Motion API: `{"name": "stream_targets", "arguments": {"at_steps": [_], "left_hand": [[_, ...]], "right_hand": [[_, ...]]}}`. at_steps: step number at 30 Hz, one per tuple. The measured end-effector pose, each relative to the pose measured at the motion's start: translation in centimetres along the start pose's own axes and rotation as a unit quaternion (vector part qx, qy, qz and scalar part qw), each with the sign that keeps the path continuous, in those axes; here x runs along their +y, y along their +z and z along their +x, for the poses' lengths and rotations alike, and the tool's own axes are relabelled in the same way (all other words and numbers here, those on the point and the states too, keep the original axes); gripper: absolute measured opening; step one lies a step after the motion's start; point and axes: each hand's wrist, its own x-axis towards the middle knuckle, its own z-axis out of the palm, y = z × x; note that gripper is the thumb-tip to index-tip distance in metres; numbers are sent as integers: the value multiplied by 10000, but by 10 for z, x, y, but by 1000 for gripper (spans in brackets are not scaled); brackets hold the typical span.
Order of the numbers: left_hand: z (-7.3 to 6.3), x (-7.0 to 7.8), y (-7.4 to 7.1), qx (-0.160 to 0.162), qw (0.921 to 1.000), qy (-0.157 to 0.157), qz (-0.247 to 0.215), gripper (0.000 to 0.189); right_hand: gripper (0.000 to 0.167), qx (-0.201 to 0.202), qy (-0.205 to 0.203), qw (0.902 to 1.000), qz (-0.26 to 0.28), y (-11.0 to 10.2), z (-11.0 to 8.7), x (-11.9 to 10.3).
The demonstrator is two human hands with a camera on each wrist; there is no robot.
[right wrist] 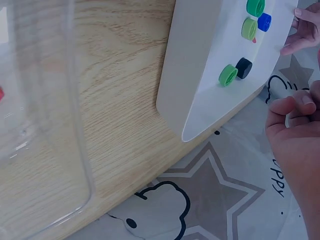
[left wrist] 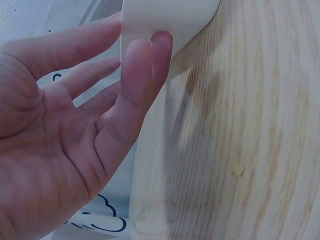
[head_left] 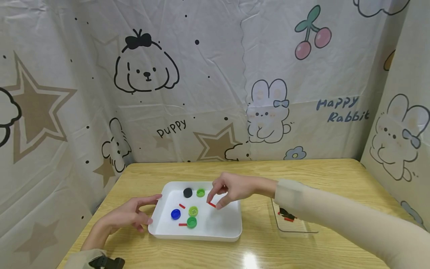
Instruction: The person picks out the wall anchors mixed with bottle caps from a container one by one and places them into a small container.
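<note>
My right hand [head_left: 235, 186] pinches a short red stick [head_left: 212, 204] between thumb and fingertips, over the right half of a white tray [head_left: 220, 228]. Inside the tray lie several round bottle caps: a black cap [head_left: 187, 192], a light green cap [head_left: 200, 192], a blue cap [head_left: 175, 214], a yellow-green cap [head_left: 193, 211] and a green cap [head_left: 192, 222]. One red stick [head_left: 182, 206] lies above the blue cap; another red stick [head_left: 183, 224] lies against the green cap. My left hand [head_left: 129, 215] touches the tray's left side with its fingers spread, seen close in the left wrist view.
A clear plastic box [head_left: 297, 231] stands on the wooden table [head_left: 265, 250] at the right, partly hidden under my right sleeve. Red pieces [head_left: 289, 220] and a black thing [head_left: 286, 213] show in it. A printed curtain [head_left: 215, 74] hangs behind the table.
</note>
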Motion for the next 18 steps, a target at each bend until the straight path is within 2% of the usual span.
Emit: {"name": "stream_targets", "arguments": {"at_steps": [7,18], "left_hand": [[0,0,1,-24,10000,5,-5,87],[0,2,1,-33,10000,-47,64,88]], "right_hand": [[25,175,173,9996,114,-4,-23,-2],[25,617,170,9976,264,-10,-61,-1]]}}
